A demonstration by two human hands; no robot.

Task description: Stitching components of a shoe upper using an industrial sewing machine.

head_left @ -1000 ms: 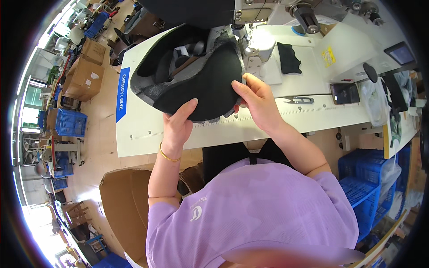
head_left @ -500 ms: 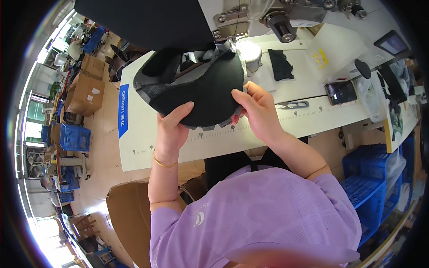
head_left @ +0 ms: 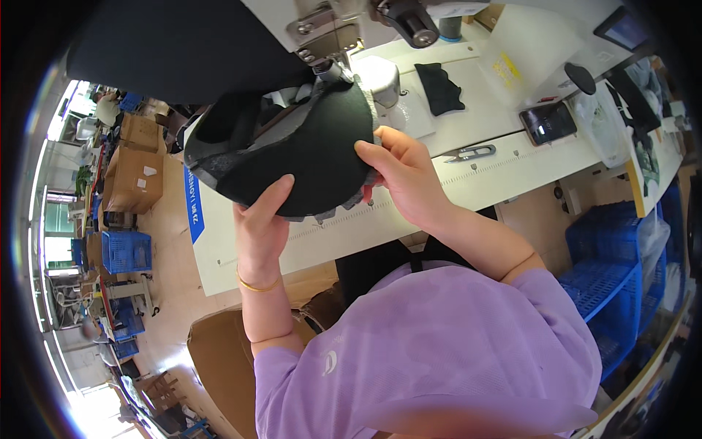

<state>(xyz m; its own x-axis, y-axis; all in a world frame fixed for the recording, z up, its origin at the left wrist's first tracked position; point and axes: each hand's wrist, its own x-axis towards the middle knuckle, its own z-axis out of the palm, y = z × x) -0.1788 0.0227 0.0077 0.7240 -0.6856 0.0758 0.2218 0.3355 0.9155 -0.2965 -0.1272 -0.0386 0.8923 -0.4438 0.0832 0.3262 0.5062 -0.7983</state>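
A black curved fabric piece, shaped like a cap part, has grey edging and a notched lower edge. Its upper right edge lies at the presser foot of a sewing machine. My left hand grips the near left edge, thumb on top and the other fingers hidden beneath. On the right side my right hand pinches the edge between thumb and fingers. A bit of red shows under the right fingers; I cannot make out what it is.
Thread snips and a phone lie on the white table, right of my hands. Behind them is a black fabric scrap. Blue crates stand at the right, a cardboard box at lower left.
The whole view has shifted, so machine, fabric piece and hands appear further left. Both hands keep their hold; the piece stays at the presser foot with little visible movement.
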